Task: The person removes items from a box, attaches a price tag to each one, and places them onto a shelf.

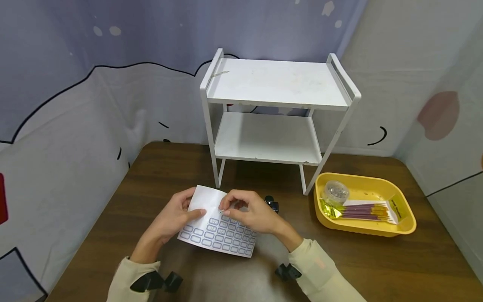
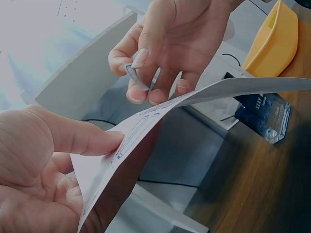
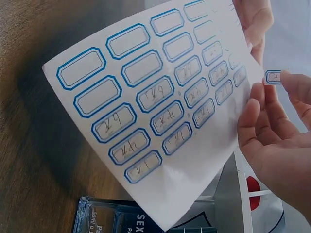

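Note:
My left hand (image 1: 171,220) grips a white sheet of label stickers (image 1: 222,235) by its left side, thumb on top and fingers beneath. Blue-bordered labels fill part of the sheet; several bear handwriting, others are blank, and one area is bare backing. Just over the sheet, my right hand (image 1: 253,212) pinches one small label (image 3: 273,76) between thumb and index finger. In the left wrist view that label (image 2: 137,78) is curved and apart from the sheet. A dark blue bottle (image 2: 265,115) with printed lettering stands past the sheet, mostly hidden by my right hand in the head view.
A white two-tier shelf (image 1: 277,84) stands at the back of the brown wooden table (image 1: 166,167). To the right, a yellow tray (image 1: 377,230) holds a round clear container (image 1: 336,193) and a pack of purple-and-gold sticks (image 1: 364,212). Patterned cloth hangs behind.

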Motion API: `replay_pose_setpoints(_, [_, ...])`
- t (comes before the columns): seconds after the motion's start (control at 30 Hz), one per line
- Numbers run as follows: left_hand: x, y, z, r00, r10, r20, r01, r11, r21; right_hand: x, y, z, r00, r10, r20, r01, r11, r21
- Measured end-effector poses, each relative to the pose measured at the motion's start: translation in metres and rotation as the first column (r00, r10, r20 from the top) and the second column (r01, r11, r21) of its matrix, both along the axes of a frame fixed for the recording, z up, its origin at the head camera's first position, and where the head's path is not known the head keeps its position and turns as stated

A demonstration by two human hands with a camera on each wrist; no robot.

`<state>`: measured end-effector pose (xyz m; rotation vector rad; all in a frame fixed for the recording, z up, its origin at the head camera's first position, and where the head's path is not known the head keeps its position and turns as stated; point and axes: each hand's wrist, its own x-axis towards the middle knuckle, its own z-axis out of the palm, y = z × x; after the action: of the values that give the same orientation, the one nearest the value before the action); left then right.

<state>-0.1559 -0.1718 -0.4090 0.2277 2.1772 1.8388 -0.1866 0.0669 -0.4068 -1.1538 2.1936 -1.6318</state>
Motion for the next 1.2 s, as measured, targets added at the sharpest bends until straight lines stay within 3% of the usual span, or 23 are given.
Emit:
replay_pose_setpoints(0.23, [0.003,-0.013,0.000,1.000,0.012,0.006,-0.012,1.000,0.001,0.000,0.008,0.002,0.998,-0.021,0.064,0.022,0.999,-0.030])
replay_pose_setpoints(0.5, [0.007,-0.045,-0.004,0.998,0.063,-0.001,-0.063,0.998,-0.030,-0.001,0.025,0.000,0.988,-0.056,0.142,0.064,0.997,-0.050])
replay_pose_setpoints(0.73, [0.006,-0.072,-0.026,0.988,0.147,0.050,-0.141,0.984,-0.113,0.002,0.045,-0.004,0.984,-0.113,0.141,0.117,0.993,-0.021])
replay_pose_setpoints(0.87, [0.004,-0.084,-0.044,0.974,0.218,0.053,-0.200,0.950,-0.239,0.002,0.053,-0.007,0.981,-0.120,0.151,0.121,0.993,0.000])
replay_pose_setpoints(1.0, [-0.001,-0.095,-0.059,0.973,0.232,0.016,-0.210,0.907,-0.365,0.002,0.062,-0.010,0.980,-0.134,0.150,0.133,0.991,0.017])
replay_pose_setpoints(1.2, [-0.006,-0.103,-0.073,0.973,0.226,-0.050,-0.212,0.784,-0.583,0.003,0.077,-0.019,0.978,-0.155,0.139,0.152,0.988,0.034])
